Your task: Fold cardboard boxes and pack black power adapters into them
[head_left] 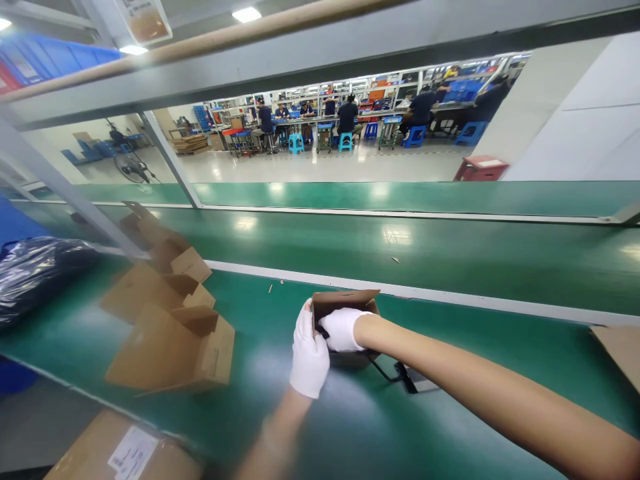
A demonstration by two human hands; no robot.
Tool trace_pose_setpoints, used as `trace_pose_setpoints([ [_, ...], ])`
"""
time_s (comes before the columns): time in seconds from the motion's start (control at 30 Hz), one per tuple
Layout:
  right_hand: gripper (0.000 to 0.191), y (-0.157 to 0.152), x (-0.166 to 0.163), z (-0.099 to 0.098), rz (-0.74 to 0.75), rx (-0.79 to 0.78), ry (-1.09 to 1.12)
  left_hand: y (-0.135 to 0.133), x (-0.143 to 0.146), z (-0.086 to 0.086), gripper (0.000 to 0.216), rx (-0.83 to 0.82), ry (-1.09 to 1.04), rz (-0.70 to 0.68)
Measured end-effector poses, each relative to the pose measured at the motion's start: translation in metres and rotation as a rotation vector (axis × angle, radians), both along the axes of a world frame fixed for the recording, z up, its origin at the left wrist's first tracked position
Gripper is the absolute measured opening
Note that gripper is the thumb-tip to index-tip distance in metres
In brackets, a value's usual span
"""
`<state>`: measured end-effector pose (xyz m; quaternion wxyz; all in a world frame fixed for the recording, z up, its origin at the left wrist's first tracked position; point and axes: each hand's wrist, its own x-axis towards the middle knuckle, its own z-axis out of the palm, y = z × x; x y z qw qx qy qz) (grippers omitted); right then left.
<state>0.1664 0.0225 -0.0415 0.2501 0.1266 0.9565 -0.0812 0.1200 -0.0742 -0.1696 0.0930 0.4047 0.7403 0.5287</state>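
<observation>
A small brown cardboard box [350,361] stands open on the green work surface. Wrapped round its left wall, my left hand [309,357] in a white glove grips it. My right hand [345,329], also gloved in white, reaches inside through the open top with its fingers curled. Something small and black [323,331] shows at the fingertips, too hidden to name. A black cable [383,371] comes from beside the box and leads to a flat black and silver item [414,380], partly covered by my right forearm.
Several open cardboard boxes [170,347] stand on the left. Behind them lies a black plastic bag [40,270]. A labelled carton [125,447] is at the lower left, a cardboard piece [620,350] at the right edge. A metal frame [320,50] crosses above; people sit at far benches.
</observation>
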Motion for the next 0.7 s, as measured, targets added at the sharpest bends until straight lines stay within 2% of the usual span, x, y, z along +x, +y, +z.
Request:
trace_pose_setpoints([
  [0.07,0.026,-0.001,0.028,0.02,0.009,0.09,0.08,-0.008,0.001,0.005,0.056,-0.015,0.035,0.027],
  [0.13,0.025,0.003,0.063,0.039,0.041,0.151,0.23,-0.02,0.003,0.012,0.056,-0.007,0.112,0.07],
  [0.2,0.025,0.015,0.099,0.05,0.011,0.102,0.278,-0.033,0.008,0.023,0.061,0.06,0.232,0.103],
  [0.27,0.023,0.032,0.13,0.044,-0.084,0.116,0.147,-0.043,0.017,0.037,0.067,0.156,0.356,0.065],
  [0.3,0.028,0.04,0.142,0.033,-0.121,0.152,0.057,-0.045,0.023,0.044,0.07,0.183,0.412,0.011],
  [0.33,0.041,0.047,0.152,0.019,-0.135,0.189,-0.02,-0.046,0.028,0.05,0.072,0.183,0.458,-0.064],
  [0.4,0.067,0.056,0.167,-0.014,-0.103,0.188,-0.104,-0.042,0.037,0.058,0.07,0.11,0.522,-0.223],
  [0.5,0.07,0.051,0.181,-0.052,-0.081,0.125,-0.042,-0.03,0.042,0.055,0.059,-0.039,0.567,-0.313],
  [0.53,0.064,0.046,0.185,-0.055,-0.103,0.105,0.008,-0.026,0.041,0.052,0.056,-0.071,0.574,-0.297],
  [0.6,0.05,0.032,0.194,-0.046,-0.188,0.003,0.09,-0.02,0.037,0.046,0.052,-0.137,0.582,-0.269],
  [0.7,0.033,0.012,0.211,-0.008,-0.382,-0.344,0.125,-0.016,0.031,0.045,0.055,-0.27,0.55,-0.304],
])
